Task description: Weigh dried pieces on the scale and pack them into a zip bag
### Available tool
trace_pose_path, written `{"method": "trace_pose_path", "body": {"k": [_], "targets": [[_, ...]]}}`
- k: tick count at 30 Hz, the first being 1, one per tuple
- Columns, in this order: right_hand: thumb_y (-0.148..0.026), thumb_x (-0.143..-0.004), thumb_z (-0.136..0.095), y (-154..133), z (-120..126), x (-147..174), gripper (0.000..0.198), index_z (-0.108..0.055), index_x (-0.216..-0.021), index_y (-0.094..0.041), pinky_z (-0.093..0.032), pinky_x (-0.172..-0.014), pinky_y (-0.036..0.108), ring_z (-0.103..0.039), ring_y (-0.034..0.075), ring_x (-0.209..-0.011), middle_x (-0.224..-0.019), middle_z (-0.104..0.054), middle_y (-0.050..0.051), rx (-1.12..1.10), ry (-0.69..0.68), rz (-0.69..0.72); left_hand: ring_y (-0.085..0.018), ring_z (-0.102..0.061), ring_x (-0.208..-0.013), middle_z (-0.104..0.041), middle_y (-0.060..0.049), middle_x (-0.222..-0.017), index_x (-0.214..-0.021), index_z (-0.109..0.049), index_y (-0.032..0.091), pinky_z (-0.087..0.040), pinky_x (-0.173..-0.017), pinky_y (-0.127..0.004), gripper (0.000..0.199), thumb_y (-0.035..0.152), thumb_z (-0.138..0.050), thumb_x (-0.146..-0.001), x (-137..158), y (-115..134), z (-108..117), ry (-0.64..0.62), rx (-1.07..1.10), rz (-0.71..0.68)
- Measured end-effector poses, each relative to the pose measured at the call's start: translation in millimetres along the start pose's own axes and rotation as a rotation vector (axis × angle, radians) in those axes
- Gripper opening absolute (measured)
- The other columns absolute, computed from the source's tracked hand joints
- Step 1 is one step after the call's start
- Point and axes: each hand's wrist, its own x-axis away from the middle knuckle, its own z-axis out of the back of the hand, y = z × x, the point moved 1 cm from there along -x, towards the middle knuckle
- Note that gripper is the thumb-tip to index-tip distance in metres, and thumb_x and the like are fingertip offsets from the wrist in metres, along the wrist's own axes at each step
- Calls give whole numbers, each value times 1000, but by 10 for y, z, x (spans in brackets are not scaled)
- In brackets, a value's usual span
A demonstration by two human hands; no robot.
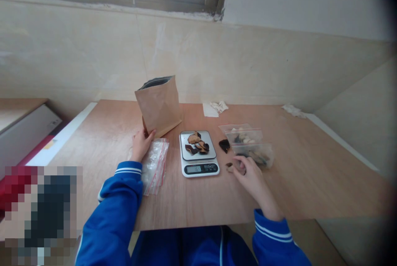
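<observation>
My left hand [142, 145] closes on the lower left corner of a standing kraft paper pouch [159, 109], whose top gapes. Beside that hand lie clear zip bags [155, 164] with red seal lines. My right hand [250, 175] pinches a small brown dried slice [229, 168] just above or at the tabletop. Between my hands is a white kitchen scale [200, 169]; several dried brown slices [197, 143] rest on its metal plate. The digits on its display are too small to read. A dark dried piece [224, 146] lies right of the scale.
Two filled zip bags [252, 154] overlap on the right, holding pale and brown pieces. Against the wall lie a white paper [211, 110] with a crumpled tissue [220, 106], and another crumpled tissue [293, 111] farther right. The wooden table [173, 208] ends near my lap.
</observation>
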Motion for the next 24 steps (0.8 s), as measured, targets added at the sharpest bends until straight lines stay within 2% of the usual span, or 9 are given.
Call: {"method": "trace_pose_path", "body": {"k": [3,6,11,17,20,24], "targets": [[-23,-80,-48,-201,63,-183,29,-67,-101,-19,-46,-67,32,-55,19,-68,-78,-49,3,-1,6,24,-28,-63,-94,-70,-13,-101,-107,-62,16,-46,-85,-39,46,53,-47,-86,-4,-7,-3,-4,-5,5],[-21,-82,-50,-309,2,-376,28,-67,-103,-21,-48,-70,32,-58,19,-74,-89,-50,5,56,2,27,-28,-63,-95,-70,-14,-100,-107,-62,15,-46,-84,-39,46,53,-47,-86,-1,-4,-1,-6,-5,-2],[-18,-83,-55,-275,-233,-561,28,-65,-109,-19,-48,-68,32,-63,20,-81,-110,-52,12,244,-61,41,-28,-63,-94,-69,-13,-102,-108,-61,16,-46,-84,-39,44,52,-49,-85,12,12,12,2,8,6],[-17,-85,-55,-200,-289,-611,26,-66,-108,-20,-48,-69,32,-63,25,-93,-107,-59,12,340,-122,56,-27,-64,-94,-69,-13,-102,-109,-62,16,-47,-83,-39,45,53,-49,-85,6,10,9,0,31,-1],[-18,-87,-53,-229,-255,-635,24,-69,-106,-20,-49,-72,33,-63,25,-92,-103,-62,11,314,-109,76,-28,-64,-94,-69,-14,-102,-109,-62,16,-47,-83,-39,46,53,-48,-86,5,8,6,0,14,4],[-27,-90,-51,-372,-252,-690,26,-69,-109,-21,-49,-78,33,-64,23,-94,-102,-65,9,94,-47,117,-28,-64,-95,-70,-13,-102,-109,-61,16,-47,-85,-39,46,54,-47,-86,6,-2,3,-5,12,4]]}}
